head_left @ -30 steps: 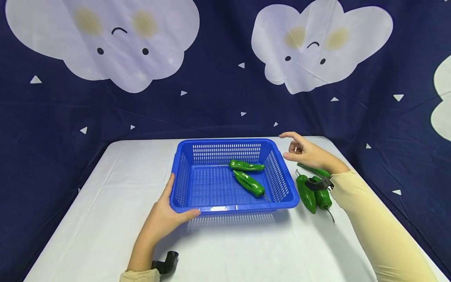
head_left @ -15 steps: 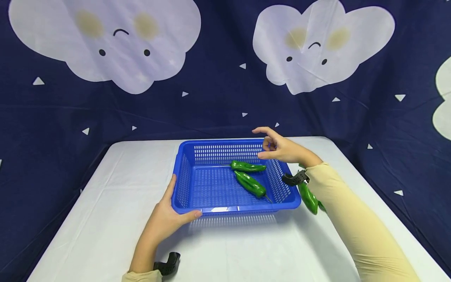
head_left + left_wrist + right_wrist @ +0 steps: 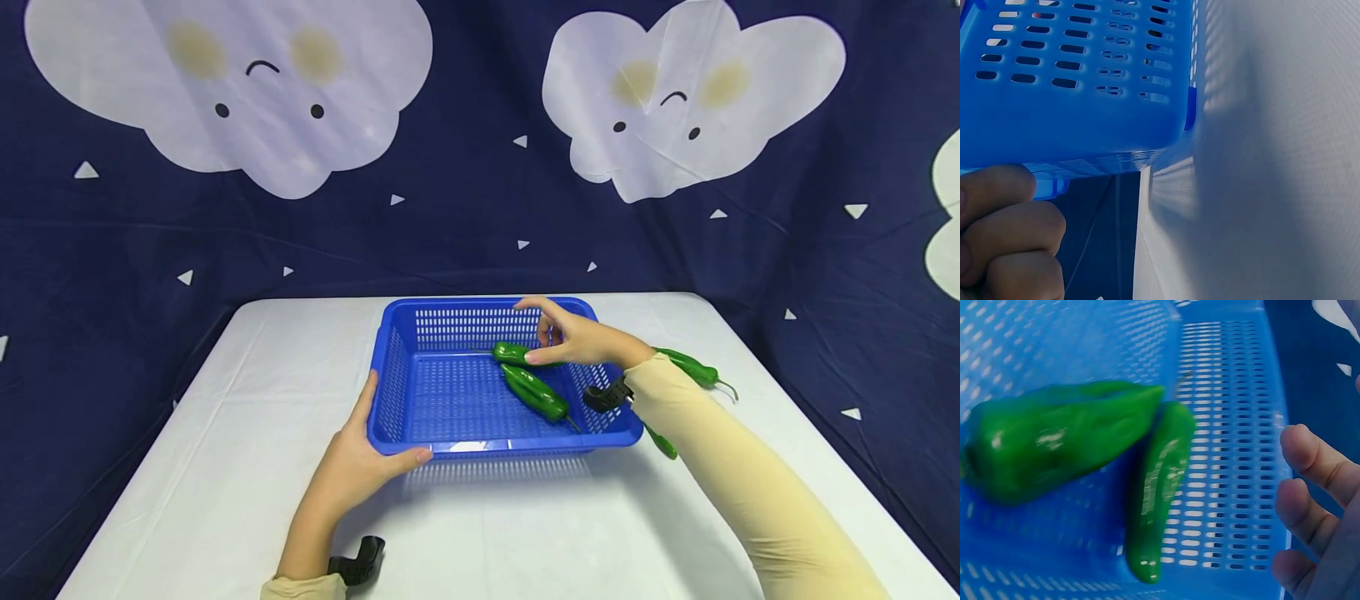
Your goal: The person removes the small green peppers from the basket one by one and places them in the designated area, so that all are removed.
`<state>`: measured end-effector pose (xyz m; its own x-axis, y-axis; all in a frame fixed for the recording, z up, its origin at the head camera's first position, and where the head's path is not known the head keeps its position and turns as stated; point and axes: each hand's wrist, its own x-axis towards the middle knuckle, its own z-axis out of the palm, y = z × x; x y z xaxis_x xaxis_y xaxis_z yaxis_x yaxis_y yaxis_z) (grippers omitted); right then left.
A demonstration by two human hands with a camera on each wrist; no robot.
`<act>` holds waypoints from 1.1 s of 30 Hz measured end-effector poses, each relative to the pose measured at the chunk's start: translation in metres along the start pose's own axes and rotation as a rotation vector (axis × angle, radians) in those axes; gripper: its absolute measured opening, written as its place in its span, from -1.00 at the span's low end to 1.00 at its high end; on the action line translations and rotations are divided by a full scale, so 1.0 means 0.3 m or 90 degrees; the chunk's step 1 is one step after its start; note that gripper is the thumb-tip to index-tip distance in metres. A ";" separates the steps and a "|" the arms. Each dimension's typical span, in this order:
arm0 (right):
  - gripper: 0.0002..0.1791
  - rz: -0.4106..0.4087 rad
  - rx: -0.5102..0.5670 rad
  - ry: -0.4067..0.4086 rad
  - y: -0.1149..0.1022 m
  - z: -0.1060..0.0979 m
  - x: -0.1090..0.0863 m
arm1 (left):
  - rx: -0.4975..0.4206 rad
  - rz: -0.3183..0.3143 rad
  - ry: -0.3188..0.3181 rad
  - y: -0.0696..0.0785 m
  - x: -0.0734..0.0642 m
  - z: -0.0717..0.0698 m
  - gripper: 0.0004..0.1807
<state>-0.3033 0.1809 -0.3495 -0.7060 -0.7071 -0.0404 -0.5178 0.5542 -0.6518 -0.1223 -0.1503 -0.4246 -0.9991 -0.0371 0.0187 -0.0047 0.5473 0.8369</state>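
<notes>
My left hand (image 3: 348, 467) grips the near left corner of a blue plastic basket (image 3: 480, 447), its thumb lying along the front rim. In the left wrist view its curled fingers (image 3: 1019, 219) show beside the perforated wall. Two green peppers lie inside the basket: one (image 3: 510, 352) towards the back, partly covered by my right hand (image 3: 581, 337), the other (image 3: 534, 392) slanting in front of it. That right hand hovers over the basket's right half, thumb and index finger spread, nothing between them. Both peppers appear below the fingers (image 3: 1300, 447) in the right wrist view.
Right of the basket, more green peppers lie on the white table (image 3: 225, 467): one (image 3: 688, 367) behind my right forearm, another (image 3: 662, 442) mostly hidden by the sleeve. A dark blue cloth (image 3: 480, 217) with clouds hangs behind the table.
My right hand has moved left from above the loose peppers, across the basket's right rim, then lower towards the peppers inside. The left hand keeps its hold on the corner.
</notes>
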 end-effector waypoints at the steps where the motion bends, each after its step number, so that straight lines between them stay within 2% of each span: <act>1: -0.13 0.006 -0.006 -0.009 0.002 0.007 0.002 | 0.001 0.000 0.000 0.001 0.000 0.000 0.47; 7: -0.13 0.023 -0.028 -0.066 0.021 0.049 0.008 | 0.004 0.001 0.000 0.004 0.003 0.000 0.47; 13: -0.09 0.068 -0.041 -0.122 0.033 0.081 0.004 | 0.012 0.003 0.000 0.005 0.001 0.001 0.46; 17: -0.10 0.098 -0.067 -0.142 0.032 0.093 0.005 | 0.021 0.004 0.002 0.008 -0.001 0.000 0.46; 24: -0.17 0.110 -0.141 -0.181 0.036 0.116 0.016 | 0.016 -0.003 0.001 0.013 -0.005 -0.006 0.46; 33: -0.15 0.157 -0.209 -0.209 0.033 0.131 0.013 | 0.016 -0.006 0.002 0.006 -0.008 -0.002 0.46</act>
<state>-0.2922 0.1664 -0.3859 -0.6646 -0.6100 -0.4316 -0.5170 0.7923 -0.3239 -0.1201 -0.1496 -0.4227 -0.9989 -0.0445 0.0128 -0.0147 0.5674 0.8233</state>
